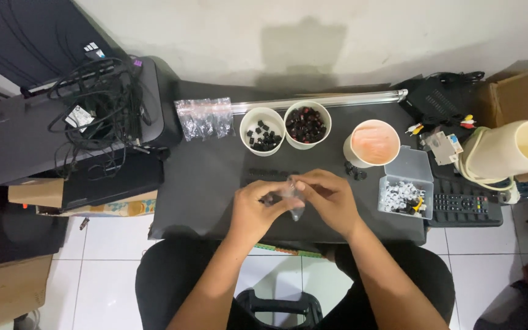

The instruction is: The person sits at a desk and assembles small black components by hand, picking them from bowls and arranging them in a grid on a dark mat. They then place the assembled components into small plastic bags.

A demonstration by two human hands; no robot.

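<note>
Clear plastic bag (295,201) | upright, long axis vertical | pinched by both hands

The scene is evenly and brightly lit from above, a soft shadow is cast on the wall (304,46) behind the dark table (209,183), and slight blur is seen throughout.

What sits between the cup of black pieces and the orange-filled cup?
In the head view, a white cup of dark red pieces stands between the black-piece cup and the orange-filled cup.

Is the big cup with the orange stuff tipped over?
No, the big cup stands upright on the dark table, beside the clear plastic box, with its open top facing up.
</note>
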